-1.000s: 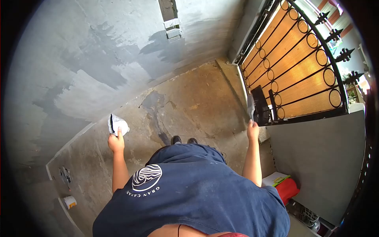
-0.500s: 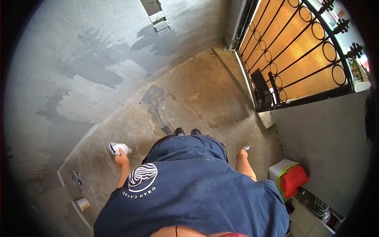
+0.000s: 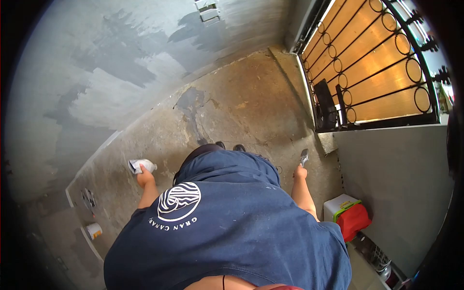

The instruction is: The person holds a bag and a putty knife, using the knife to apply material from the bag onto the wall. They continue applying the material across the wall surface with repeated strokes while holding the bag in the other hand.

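My left hand (image 3: 145,179) is wrapped round a white plastic container (image 3: 143,166), which looks like a cut-open bottle. It lies tilted on its side in this view, with its dark opening facing left. Out to the right, my right hand (image 3: 300,172) grips a small paintbrush (image 3: 304,157) by its handle, the grey head pointing away from me. Both arms hang apart at either side of my dark blue shirt (image 3: 232,222). The concrete floor (image 3: 251,101) lies below the hands.
A wall (image 3: 130,72) with patchy grey paint runs along the left. A white tub (image 3: 94,230) stands near its base. At right are a barred gate (image 3: 372,63), a low wall (image 3: 391,169) and a white-green box (image 3: 336,205) with red cloth (image 3: 354,221).
My right hand has moved forward and the brush head now shows more plainly. My left hand with the container has shifted slightly forward. The whole view has tilted a little.
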### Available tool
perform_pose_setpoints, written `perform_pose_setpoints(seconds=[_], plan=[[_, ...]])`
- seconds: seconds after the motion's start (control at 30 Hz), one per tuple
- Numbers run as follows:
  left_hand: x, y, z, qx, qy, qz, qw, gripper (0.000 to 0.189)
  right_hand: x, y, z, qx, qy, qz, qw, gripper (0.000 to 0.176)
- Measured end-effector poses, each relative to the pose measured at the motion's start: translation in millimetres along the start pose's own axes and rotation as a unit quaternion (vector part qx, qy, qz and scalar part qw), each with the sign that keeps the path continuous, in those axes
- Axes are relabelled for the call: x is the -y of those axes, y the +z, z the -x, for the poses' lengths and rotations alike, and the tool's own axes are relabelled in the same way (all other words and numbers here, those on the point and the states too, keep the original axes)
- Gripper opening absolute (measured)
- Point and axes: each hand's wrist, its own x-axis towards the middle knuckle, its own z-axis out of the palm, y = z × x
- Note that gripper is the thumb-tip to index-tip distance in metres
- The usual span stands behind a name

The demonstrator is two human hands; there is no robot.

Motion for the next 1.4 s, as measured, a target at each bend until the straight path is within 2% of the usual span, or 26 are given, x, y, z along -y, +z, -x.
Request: perform_pose_setpoints(seconds=[0.07, 0.13, 0.4, 0.53, 0.9, 1.07, 1.3, 1.4], plan=[[0, 1, -2, -0.003, -0.006, 0.006, 1.0, 0.081, 30, -19, 36, 0.029, 0.057, -0.038, 0.997, 0.06], [2, 1, 0, -0.018, 0.006, 0.039, 0.999, 0.079, 38, -17, 43, 0.031, 0.04, -0.016, 0.999, 0.06], [44, 4, 22, -0.009, -0.04, -0.005, 0.999, 0.072, 55, -19, 61, 0.053, 0.038, 0.017, 0.998, 0.061], [67, 4, 34, -0.003, -0.031, 0.008, 0.999, 0.069, 49, -16, 53, 0.052, 0.023, 0.042, 0.998, 0.061], [70, -3, 55, 0.023, -0.081, 0.015, 0.996, 0.076, 75, -10, 50, 0.058, -0.006, 0.058, 0.997, 0.06], [78, 4, 51, 0.03, -0.078, 0.002, 0.997, 0.079, 85, -9, 53, 0.053, -0.044, 0.056, 0.996, 0.061], [82, 13, 53, 0.038, -0.073, 0.007, 0.997, 0.079, 69, -11, 57, 0.062, -0.041, 0.055, 0.996, 0.06], [85, 17, 55, 0.02, -0.049, 0.017, 0.998, 0.072, 62, -18, 61, 0.066, -0.032, 0.063, 0.995, 0.06]])
